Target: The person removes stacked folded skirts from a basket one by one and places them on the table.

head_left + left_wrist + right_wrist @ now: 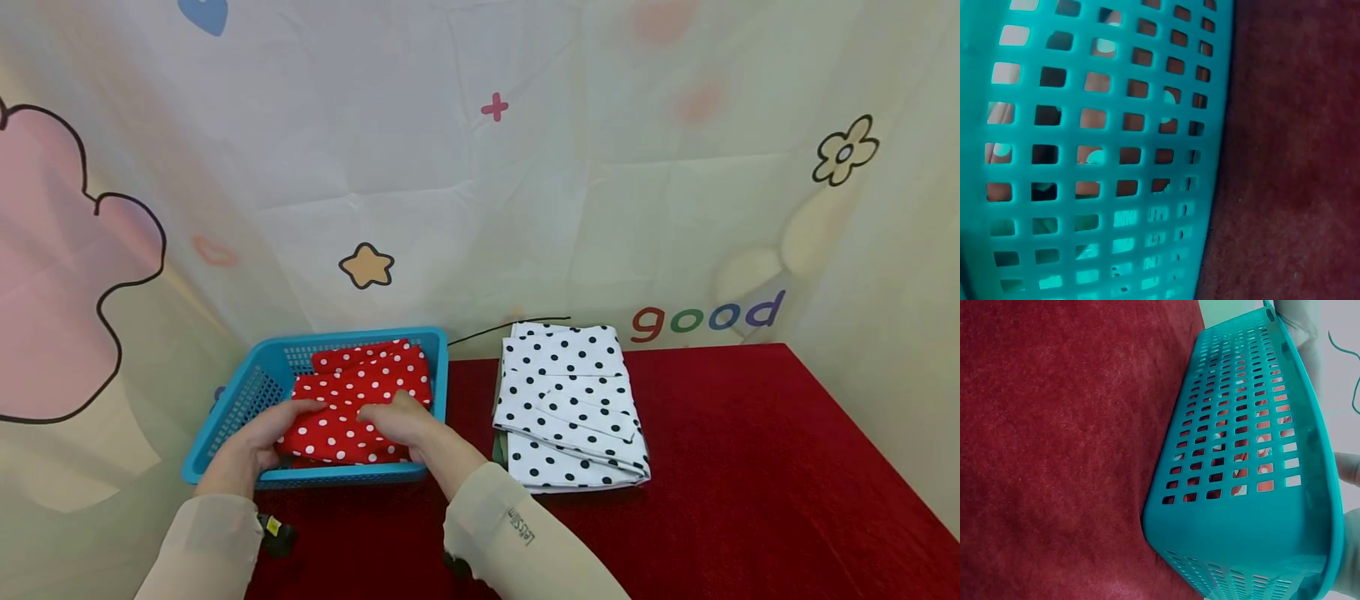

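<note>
A folded red cloth with white dots (345, 429) lies inside a blue plastic basket (352, 473). My left hand (262, 432) grips the cloth's left edge, its thumb laid over the top. On the opposite side my right hand (411, 423) holds the cloth with its thumb on the upper face; its other fingers are mostly hidden. Through the holes of the basket wall (1119, 134), the left wrist view gives glimpses of dotted fabric. The right wrist view has the basket's side (1229, 531) from outside, with part of the right hand (1349, 553) at its rim.
White cloths with black dots (570, 408) lie folded in a stack right of the basket, a green edge showing beneath. Both rest on a dark red table cover (720, 450). Behind hangs a printed curtain (525, 208).
</note>
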The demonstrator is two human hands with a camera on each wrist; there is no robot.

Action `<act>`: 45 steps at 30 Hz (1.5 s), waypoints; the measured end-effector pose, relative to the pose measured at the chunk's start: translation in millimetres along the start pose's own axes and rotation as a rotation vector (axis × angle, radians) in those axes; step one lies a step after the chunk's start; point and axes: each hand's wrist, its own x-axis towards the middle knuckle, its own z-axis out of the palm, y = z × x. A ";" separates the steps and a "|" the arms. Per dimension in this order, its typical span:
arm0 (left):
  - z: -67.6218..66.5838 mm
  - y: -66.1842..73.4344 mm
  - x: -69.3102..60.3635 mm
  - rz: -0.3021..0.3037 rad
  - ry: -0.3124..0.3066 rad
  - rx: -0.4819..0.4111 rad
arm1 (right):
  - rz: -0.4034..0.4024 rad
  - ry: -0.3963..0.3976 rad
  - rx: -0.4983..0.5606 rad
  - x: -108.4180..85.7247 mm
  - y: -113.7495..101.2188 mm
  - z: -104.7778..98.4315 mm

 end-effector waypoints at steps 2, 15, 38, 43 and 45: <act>1.1 0.0 -0.9 0.004 0.002 0.050 | 0.001 0.004 0.001 -0.4 -0.5 0.4; 3.2 1.3 -2.4 -0.029 0.011 0.256 | -0.010 0.009 -0.007 -1.2 -0.9 1.7; -0.2 -1.8 -0.2 0.038 -0.046 0.059 | -0.004 0.011 0.002 -0.3 0.2 1.1; -0.5 0.7 -1.0 0.049 -0.047 0.074 | 0.003 0.020 0.024 2.4 0.7 -0.5; -1.1 1.5 -1.5 0.055 -0.043 0.088 | 0.006 0.024 0.034 4.1 1.4 -0.8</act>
